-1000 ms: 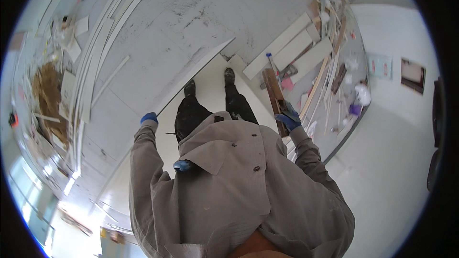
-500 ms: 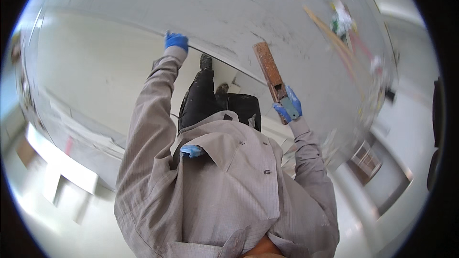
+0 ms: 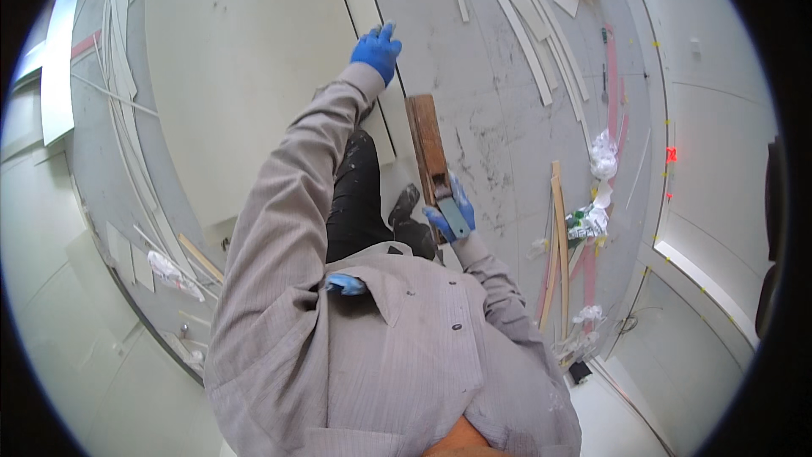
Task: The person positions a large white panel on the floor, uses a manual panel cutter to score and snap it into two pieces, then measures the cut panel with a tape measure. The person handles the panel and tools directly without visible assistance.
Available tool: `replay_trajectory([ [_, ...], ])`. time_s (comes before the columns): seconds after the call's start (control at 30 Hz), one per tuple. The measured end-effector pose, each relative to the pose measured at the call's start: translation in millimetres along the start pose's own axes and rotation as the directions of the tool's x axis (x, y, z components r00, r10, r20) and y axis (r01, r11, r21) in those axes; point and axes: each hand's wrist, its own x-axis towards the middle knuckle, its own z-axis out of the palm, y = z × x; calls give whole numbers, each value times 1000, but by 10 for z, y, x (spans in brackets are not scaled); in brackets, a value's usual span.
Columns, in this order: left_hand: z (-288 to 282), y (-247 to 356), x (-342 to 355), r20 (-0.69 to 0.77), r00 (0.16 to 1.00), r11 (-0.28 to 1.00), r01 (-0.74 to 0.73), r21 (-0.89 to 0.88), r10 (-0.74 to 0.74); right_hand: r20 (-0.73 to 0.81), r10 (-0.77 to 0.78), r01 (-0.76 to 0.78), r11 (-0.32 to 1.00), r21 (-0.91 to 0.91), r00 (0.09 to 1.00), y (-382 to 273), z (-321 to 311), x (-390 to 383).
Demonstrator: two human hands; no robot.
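My left hand (image 3: 376,51), in a blue glove, is stretched out ahead with nothing visible in it. Its fingers are partly bent with the tips apart. Behind it, in the picture, are the edge of a large off-white panel (image 3: 245,59) and a narrow off-white strip (image 3: 362,0) alongside. No contact with either can be made out. My right hand (image 3: 457,211), also blue-gloved, grips a wooden hand plane (image 3: 429,140) near its rear end. A grey metal blade (image 3: 452,216) slants up out of the plane's body beside my fingers. The plane's long front end points forward, away from me.
Long white strips (image 3: 529,30) lie on the grey floor ahead right, and more strips (image 3: 118,101) on the left. Wooden battens (image 3: 558,245) and crumpled plastic wrapping (image 3: 602,155) lie at the right. My dark boots (image 3: 406,203) stand beside the panel.
The view has swung round and steadied; the panel's edge now runs away from me. Both hands sit nearer each other in the picture, and the plane stays in my right hand.
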Motion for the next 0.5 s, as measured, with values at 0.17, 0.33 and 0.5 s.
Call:
replay_trajectory([
  [0.17,155,322,-293,118,981,877,191,-440,-155,23,-44,44,999,26,999,349,18,-226],
  [0.33,133,822,-583,222,922,859,378,-345,-316,104,15,-30,988,150,994,620,98,-219],
  [0.5,54,666,-574,243,913,847,399,-351,-329,88,-84,70,985,157,993,510,9,-330],
])
